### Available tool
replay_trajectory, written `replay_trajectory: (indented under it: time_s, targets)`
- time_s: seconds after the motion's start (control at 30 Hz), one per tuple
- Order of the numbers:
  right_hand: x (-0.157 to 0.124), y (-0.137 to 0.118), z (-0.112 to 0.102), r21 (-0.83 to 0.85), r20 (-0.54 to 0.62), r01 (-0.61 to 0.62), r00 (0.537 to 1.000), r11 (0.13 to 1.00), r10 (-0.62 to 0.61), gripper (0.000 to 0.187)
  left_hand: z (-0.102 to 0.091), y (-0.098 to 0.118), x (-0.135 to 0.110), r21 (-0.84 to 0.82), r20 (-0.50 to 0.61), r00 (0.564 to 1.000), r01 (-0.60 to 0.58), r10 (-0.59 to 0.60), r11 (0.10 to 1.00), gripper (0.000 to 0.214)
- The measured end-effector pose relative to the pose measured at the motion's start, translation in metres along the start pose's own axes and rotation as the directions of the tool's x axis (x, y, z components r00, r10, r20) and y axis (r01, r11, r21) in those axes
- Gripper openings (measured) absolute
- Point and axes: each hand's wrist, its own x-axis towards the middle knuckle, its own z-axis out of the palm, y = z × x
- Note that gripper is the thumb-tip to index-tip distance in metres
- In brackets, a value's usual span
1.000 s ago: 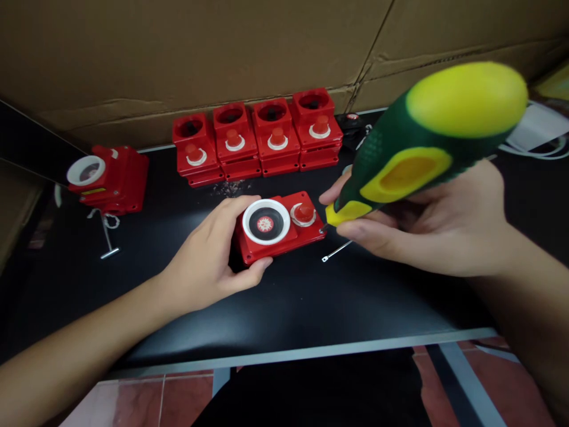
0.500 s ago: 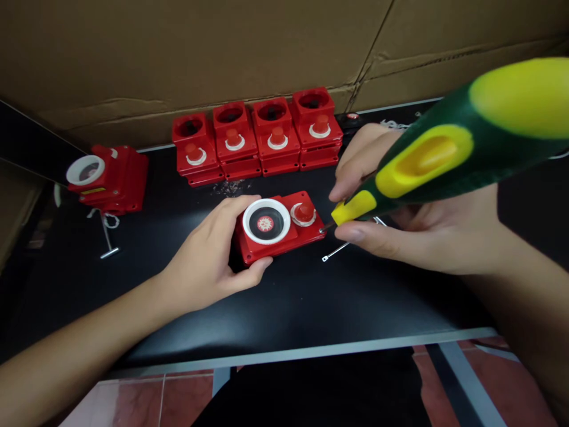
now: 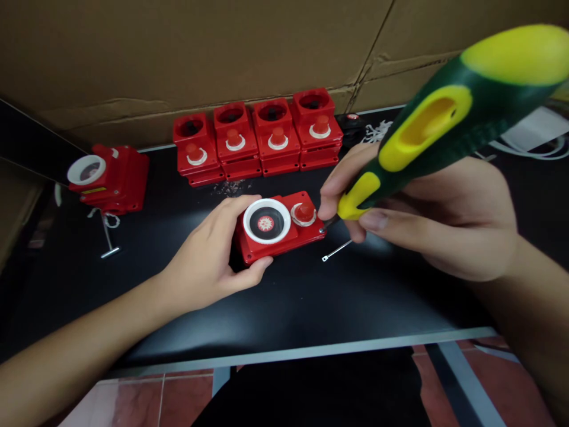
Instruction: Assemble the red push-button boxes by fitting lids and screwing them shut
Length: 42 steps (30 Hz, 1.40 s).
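Note:
My left hand (image 3: 213, 255) is closed around the left end of a red housing (image 3: 306, 239), thumb along its front side. On top the housing carries a white ring with a dark round window, and a red knob with a white collar. My right hand (image 3: 427, 219) grips a green and yellow screwdriver (image 3: 427, 130) near its shaft end, the handle tilted up to the right. Its tip meets a screw (image 3: 322, 230) at the housing's right corner. Under my right fingers, a thin metal rod (image 3: 336, 251) lies on the table, partly hidden.
Several red housings (image 3: 278, 142) with open round holes stand in a row along the cardboard wall (image 3: 200, 53). Another red unit (image 3: 120, 178) with a white ring and a T-shaped metal rod (image 3: 109, 237) sits at left. White cables (image 3: 533, 151) lie at right on the black table (image 3: 267, 320).
The screwdriver handle has swung up to a steeper angle, and my right fingers have shifted closer to the housing. My left hand and the housing stay nearly still.

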Motion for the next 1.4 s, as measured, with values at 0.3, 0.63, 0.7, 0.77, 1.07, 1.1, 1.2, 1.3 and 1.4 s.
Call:
replay_trajectory:
  time_s: [0.3, 0.63, 0.7, 0.77, 1.07, 1.1, 1.2, 1.3, 1.4]
  targets:
    - [-0.003, 0.002, 0.0, -0.098, 0.006, -0.019, 1.0, 0.995, 0.019, 0.023, 0.0, -0.001, -0.002, 0.014, -0.001, 1.0, -0.009, 0.009, 1.0, 0.065]
    - [0.004, 0.012, -0.005, -0.208, -0.016, 0.073, 0.997, 0.975, -0.078, 0.023, 0.001, 0.0, 0.0, -0.001, 0.003, 1.0, 0.006, -0.006, 1.0, 0.066]
    - [0.004, 0.012, -0.006, -0.22, -0.016, 0.075, 0.997, 0.973, -0.08, 0.027, 0.0, 0.0, 0.0, 0.002, 0.011, 1.0, 0.014, -0.015, 1.0, 0.067]
    - [0.004, 0.012, -0.005, -0.23, -0.014, 0.074, 0.997, 0.97, -0.079, 0.028, 0.0, 0.0, 0.0, 0.002, 0.017, 1.0, 0.016, -0.016, 1.0, 0.067]
    - [0.003, 0.014, -0.004, -0.306, 0.031, 0.15, 0.988, 0.94, -0.148, 0.019, 0.001, -0.001, -0.001, 0.026, 0.012, 1.0, -0.011, 0.011, 1.0, 0.066]
    - [0.003, 0.014, -0.005, -0.291, 0.05, 0.155, 0.988, 0.944, -0.147, 0.014, 0.001, -0.001, -0.001, 0.027, 0.011, 1.0, -0.011, 0.011, 1.0, 0.066]
    - [0.004, 0.013, -0.006, -0.239, 0.07, 0.176, 0.984, 0.955, -0.164, 0.006, 0.0, 0.0, -0.001, 0.03, 0.013, 1.0, -0.005, 0.005, 1.0, 0.066]
    - [0.004, 0.011, -0.006, -0.216, 0.058, 0.19, 0.982, 0.958, -0.181, 0.014, 0.0, 0.0, -0.001, 0.032, 0.012, 1.0, 0.004, -0.005, 0.999, 0.067]
    - [0.005, 0.008, -0.006, -0.201, 0.05, 0.131, 0.991, 0.971, -0.124, 0.015, 0.001, 0.0, -0.001, 0.019, 0.003, 1.0, -0.002, 0.002, 1.0, 0.066]
